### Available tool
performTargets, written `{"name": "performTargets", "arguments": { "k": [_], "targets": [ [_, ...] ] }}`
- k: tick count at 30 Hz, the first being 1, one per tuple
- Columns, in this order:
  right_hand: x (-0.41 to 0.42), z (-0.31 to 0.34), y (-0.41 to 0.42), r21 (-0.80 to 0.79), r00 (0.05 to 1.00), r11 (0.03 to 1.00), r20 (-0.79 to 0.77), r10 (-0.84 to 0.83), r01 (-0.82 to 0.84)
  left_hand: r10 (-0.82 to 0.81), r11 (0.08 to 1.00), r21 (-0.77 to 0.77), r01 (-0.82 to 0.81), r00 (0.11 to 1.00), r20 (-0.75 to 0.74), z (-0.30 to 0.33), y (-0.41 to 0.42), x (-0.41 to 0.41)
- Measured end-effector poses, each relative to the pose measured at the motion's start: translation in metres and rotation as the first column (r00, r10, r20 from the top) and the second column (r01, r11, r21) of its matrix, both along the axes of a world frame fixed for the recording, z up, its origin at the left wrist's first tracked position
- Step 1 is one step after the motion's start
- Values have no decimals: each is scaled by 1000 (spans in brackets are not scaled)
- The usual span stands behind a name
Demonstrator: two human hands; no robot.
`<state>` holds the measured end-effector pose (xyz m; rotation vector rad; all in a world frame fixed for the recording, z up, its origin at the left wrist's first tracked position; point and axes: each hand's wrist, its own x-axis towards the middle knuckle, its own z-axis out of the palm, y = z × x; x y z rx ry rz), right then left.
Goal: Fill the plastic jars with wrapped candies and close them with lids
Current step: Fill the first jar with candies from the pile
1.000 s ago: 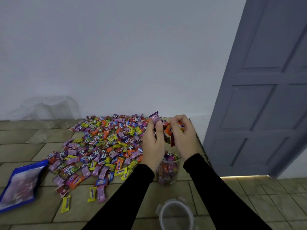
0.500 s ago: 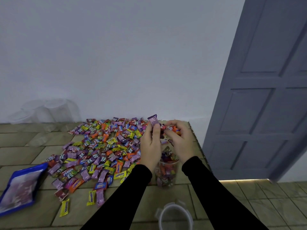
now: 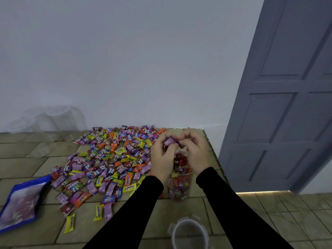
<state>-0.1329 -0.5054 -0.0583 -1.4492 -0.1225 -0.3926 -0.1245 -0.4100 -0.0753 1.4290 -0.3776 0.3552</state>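
Observation:
A clear plastic jar (image 3: 178, 186) stands on the tiled surface, nearly full of wrapped candies. Both my hands hover right over its mouth. My left hand (image 3: 162, 157) has its fingers curled round a bunch of candies, a purple one (image 3: 169, 141) on top. My right hand (image 3: 195, 151) is curled beside it, fingertips meeting the left hand's; red candies (image 3: 180, 159) show between the palms. A wide pile of loose wrapped candies (image 3: 107, 159) spreads to the left of the jar. A clear round lid (image 3: 189, 234) lies at the near edge.
A blue candy bag (image 3: 21, 202) lies at the left. Several empty clear jars (image 3: 48, 119) stand against the white wall at the back left. The surface's right edge (image 3: 213, 151) drops off beside a grey door (image 3: 280, 97).
Both hands have dropped lower and closer together over the jar's mouth. The purple candy that stuck up from the left hand's fingers is now tucked between the two hands.

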Motion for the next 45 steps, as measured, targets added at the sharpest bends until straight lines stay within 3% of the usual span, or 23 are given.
{"name": "performTargets", "arguments": {
  "k": [11,15,18,22,24,27,31,36,43,45],
  "targets": [
    [6,-2,0,-66,998,996,-8,-66,66,-19,996,82,15,999,48,3,0,0],
    [6,4,-1,-242,995,965,10,-102,101,-57,992,118,53,998,30,8,9,4],
    [4,15,5,-390,985,906,105,-133,164,-45,986,159,43,999,8,17,24,7],
    [-5,27,43,-497,983,861,182,-20,110,52,941,337,-44,999,-15,26,58,1],
    [-10,23,68,-592,977,802,205,54,80,121,880,464,-101,993,-13,23,82,-2],
    [-17,-3,107,-725,976,685,95,197,-68,225,635,755,-164,974,22,0,131,-3],
    [-28,-51,149,-837,954,491,-110,279,-241,359,371,926,-68,930,-75,-44,190,-20],
    [-38,-90,182,-940,946,161,-270,179,-299,613,258,964,67,759,-217,-76,242,-49],
    [-42,-127,207,-971,968,15,-237,77,-239,618,215,946,241,717,-324,-88,257,-62],
    [-41,-133,207,-986,987,52,-154,42,-156,612,240,951,194,731,-303,-89,253,-59]
  ]
}}
